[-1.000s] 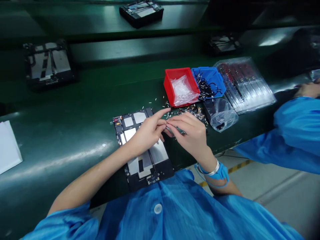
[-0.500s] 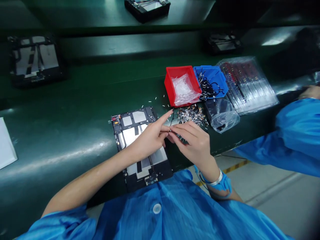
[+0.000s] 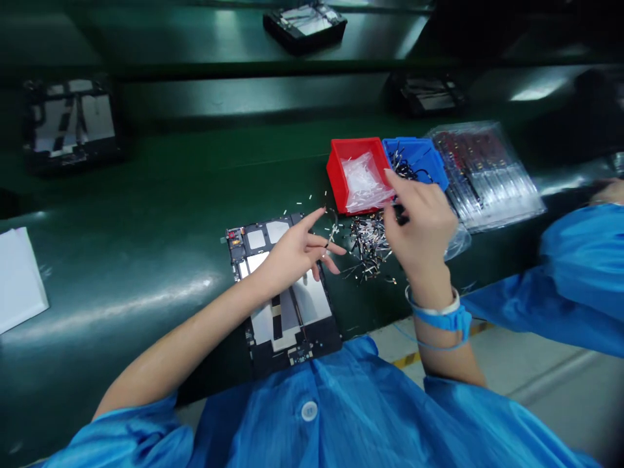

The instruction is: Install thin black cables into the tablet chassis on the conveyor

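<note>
left hand hovering with fingers splayed apart over the tablet frame; right hand hovering at the blue bin, one o'clock, fingertips closing together, hold unclear; loose pins lying between both hands.

Your right hand is by the blue bin; your left hand spreads over the tablet board.
</note>
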`<state>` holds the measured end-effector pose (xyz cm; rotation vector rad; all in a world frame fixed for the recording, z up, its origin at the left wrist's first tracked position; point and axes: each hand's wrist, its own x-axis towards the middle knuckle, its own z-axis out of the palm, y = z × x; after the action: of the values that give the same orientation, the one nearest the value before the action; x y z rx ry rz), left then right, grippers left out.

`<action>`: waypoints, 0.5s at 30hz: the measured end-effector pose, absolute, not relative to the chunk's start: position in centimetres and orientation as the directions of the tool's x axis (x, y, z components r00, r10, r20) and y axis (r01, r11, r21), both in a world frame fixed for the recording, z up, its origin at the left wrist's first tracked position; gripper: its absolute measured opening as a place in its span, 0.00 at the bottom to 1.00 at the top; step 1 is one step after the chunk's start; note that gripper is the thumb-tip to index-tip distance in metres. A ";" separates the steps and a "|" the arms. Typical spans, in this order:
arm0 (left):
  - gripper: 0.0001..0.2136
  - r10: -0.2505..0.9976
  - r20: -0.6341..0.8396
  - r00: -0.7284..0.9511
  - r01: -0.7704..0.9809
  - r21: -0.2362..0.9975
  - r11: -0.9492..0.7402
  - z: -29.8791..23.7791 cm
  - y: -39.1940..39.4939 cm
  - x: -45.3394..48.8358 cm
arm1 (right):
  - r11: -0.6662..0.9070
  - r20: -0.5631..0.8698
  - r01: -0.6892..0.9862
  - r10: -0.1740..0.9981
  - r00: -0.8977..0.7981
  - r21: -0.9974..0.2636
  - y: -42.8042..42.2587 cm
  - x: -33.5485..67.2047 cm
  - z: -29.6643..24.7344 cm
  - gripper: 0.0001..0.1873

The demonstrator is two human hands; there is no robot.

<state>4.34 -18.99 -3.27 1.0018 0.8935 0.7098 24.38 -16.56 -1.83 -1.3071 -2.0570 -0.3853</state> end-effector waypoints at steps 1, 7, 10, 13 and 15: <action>0.41 0.826 -0.312 0.469 -0.112 0.907 0.406 -3.1 -18.8 4.3 | 0.512 0.656 0.857 0.668 -0.352 -0.061 -16.6 24.2 -1.9 0.19; 0.40 0.796 -0.293 0.530 -0.155 0.889 0.431 -1.3 -19.1 3.6 | 0.769 0.675 0.639 0.478 -0.563 -0.012 -18.4 21.5 -2.6 0.10; 0.36 0.846 -0.246 0.472 -0.087 0.943 0.322 -0.1 -20.7 1.3 | 0.763 0.690 0.607 0.563 -0.456 -0.222 -19.3 20.1 -2.2 0.09; 0.24 0.983 -0.074 0.169 0.200 0.979 0.039 0.0 -23.5 -2.5 | 0.599 0.528 0.534 0.794 -0.301 -0.597 -20.4 18.0 -1.8 0.07; 0.18 0.992 0.128 0.023 0.467 0.875 -0.124 -1.0 -25.8 -5.0 | 0.364 0.279 0.400 0.926 -0.256 -0.841 -21.2 16.3 -2.1 0.04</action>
<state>-4.98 -25.80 -0.97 1.6619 1.5024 1.0421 16.25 -21.16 -2.06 -1.1610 -1.8249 0.8273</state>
